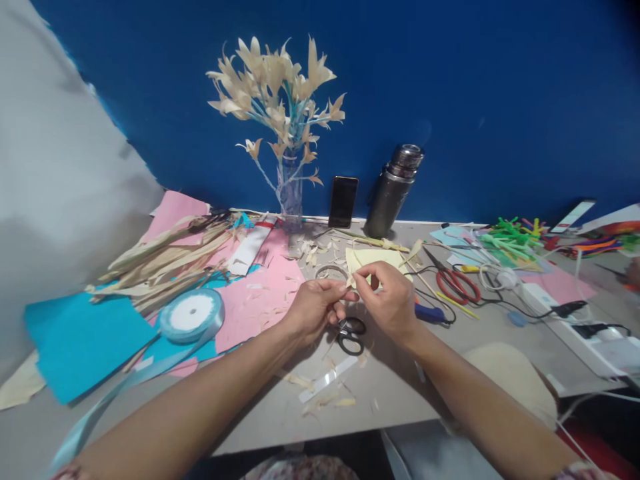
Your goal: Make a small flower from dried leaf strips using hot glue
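My left hand (pixel 316 303) and my right hand (pixel 389 299) meet over the middle of the table. Both are closed in a pinch on a small pale piece of dried husk (pixel 351 281), mostly hidden by the fingers. Just under the hands lie black-handled scissors (pixel 351 344), their blades covered by my left hand. Behind the fingers there is a roll of tape (pixel 331 271) and a yellow sheet of paper (pixel 376 259). Husk scraps (pixel 345 402) are scattered near the table's front edge beside a clear strip (pixel 327 379).
A vase (pixel 291 193) of husk flowers (pixel 275 80), a phone (pixel 343 202) and a flask (pixel 393 193) stand against the blue wall. Ribbon (pixel 193 313), blue paper (pixel 90 340) and husk strips (pixel 165 260) lie left. Red-handled scissors (pixel 457 285), cords and a power strip (pixel 570 333) lie right.
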Tool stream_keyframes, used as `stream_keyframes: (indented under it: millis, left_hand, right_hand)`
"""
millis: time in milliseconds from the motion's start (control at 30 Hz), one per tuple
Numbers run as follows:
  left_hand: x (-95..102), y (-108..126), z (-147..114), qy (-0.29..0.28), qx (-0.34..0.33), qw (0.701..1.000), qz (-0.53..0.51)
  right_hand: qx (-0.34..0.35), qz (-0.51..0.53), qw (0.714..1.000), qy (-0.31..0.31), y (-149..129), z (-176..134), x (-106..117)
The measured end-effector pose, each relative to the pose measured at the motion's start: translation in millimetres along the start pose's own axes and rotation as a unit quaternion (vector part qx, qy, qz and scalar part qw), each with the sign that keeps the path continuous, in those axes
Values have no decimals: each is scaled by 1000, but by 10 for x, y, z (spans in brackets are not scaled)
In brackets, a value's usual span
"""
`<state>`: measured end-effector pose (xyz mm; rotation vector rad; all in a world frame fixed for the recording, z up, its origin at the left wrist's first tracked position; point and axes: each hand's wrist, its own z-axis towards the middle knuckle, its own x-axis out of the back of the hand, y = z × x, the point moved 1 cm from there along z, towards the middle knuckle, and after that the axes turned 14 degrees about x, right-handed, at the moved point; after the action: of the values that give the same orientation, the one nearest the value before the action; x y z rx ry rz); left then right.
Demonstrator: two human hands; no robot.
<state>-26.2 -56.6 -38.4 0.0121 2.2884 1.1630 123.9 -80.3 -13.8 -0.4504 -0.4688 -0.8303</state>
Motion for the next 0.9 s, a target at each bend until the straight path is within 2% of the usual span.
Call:
stream_keyframes:
  millis: [167, 667, 900]
  left_hand:
    - [2, -1, 5, 9, 0, 1000, -4]
    - [10, -14, 13, -8, -14, 999, 48]
    - [-17, -14, -24, 24, -31, 997, 63]
  right_hand:
    - [42, -33, 999, -7, 10, -5, 14]
    - [64, -90, 994, -4, -6, -25, 15]
    - [71, -86, 994, -10, -22, -48, 9]
